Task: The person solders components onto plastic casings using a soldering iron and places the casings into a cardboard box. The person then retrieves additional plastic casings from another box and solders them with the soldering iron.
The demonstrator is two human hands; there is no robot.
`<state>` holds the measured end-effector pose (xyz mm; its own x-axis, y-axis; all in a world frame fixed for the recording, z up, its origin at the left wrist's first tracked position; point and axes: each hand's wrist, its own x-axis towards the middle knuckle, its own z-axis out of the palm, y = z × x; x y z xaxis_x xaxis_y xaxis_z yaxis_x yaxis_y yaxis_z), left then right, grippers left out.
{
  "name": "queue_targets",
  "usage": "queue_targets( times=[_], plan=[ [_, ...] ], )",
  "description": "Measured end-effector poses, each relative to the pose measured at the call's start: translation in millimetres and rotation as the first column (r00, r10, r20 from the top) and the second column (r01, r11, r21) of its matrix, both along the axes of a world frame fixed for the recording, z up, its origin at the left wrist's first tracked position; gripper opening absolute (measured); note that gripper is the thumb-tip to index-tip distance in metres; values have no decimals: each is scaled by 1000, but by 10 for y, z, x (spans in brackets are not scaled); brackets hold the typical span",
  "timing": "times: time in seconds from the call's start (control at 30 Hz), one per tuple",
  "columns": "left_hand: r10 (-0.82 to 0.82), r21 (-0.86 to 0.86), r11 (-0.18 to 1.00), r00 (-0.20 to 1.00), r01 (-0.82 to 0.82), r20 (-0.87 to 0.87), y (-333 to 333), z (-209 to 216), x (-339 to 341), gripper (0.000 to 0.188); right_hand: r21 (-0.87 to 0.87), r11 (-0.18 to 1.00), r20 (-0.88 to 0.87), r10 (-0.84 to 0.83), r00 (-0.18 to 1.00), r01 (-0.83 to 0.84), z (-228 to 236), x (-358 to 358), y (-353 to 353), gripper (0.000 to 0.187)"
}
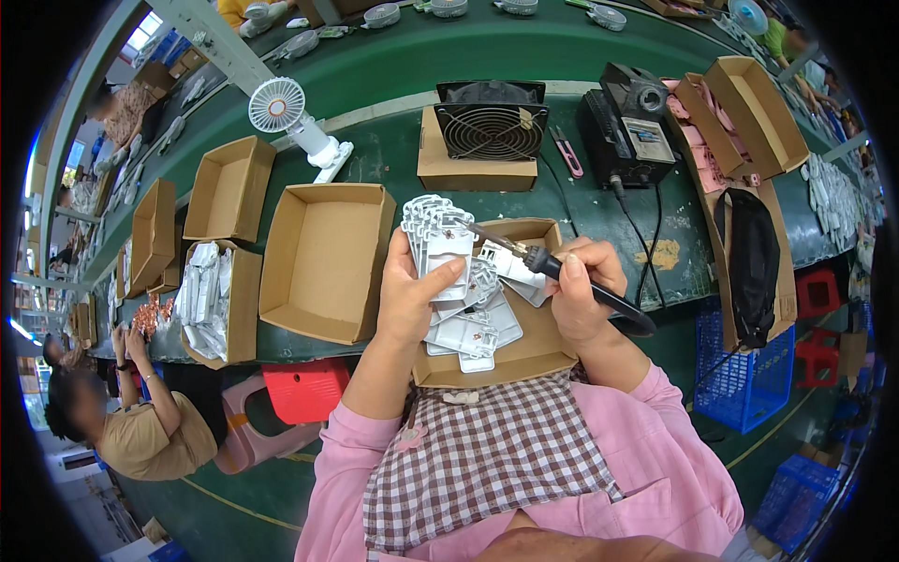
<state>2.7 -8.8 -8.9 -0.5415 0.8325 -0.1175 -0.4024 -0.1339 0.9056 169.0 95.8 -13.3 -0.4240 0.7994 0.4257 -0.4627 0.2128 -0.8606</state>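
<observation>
My left hand (405, 302) grips a fanned stack of white plastic casings (446, 245), thumb across the front one. Small copper-coloured bits show on that front casing. In my right hand (582, 298) is a soldering iron (541, 263) with a black handle, held like a pen. Its metal tip points left at the upper part of the stack; whether it touches cannot be made out. Below both hands stands a shallow cardboard box (536, 354), where more white casings (476, 330) lie loosely piled.
An empty cardboard tray (323, 262) stands left, beside a box of white parts (206, 300). Behind are a white fan (298, 122), a black fan unit (492, 126), pink-handled cutters (567, 155) and a black soldering station (629, 131). Its cables cross the right side. A co-worker (140, 421) sits left.
</observation>
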Motion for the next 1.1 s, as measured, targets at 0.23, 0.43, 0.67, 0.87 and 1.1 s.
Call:
queue_targets(
  times=[0.23, 0.43, 0.67, 0.87, 1.1],
  plan=[
    [-78, 31, 997, 996, 77, 45, -8, -32, 1, 59, 34, 999, -107, 24, 994, -20, -23, -1, -2, 7],
    [73, -39, 996, 995, -76, -69, -27, -29, -1, 40, 84, 996, -65, 10, 998, -4, -66, 10, -1, 7],
    [219, -9, 975, 961, -224, -167, -25, -129, -7, 29, 146, 989, 136, -29, 990, 9, 11, -50, -16, 11],
    [299, 23, 952, 906, -306, -299, -3, -76, 39, 29, 107, 994, 187, 6, 982, -27, -1, -52, -14, 12],
    [299, -1, 947, 884, -320, -360, -7, -64, 28, 28, 140, 990, 202, -18, 979, -11, 4, -63, -8, 13]
  ],
)
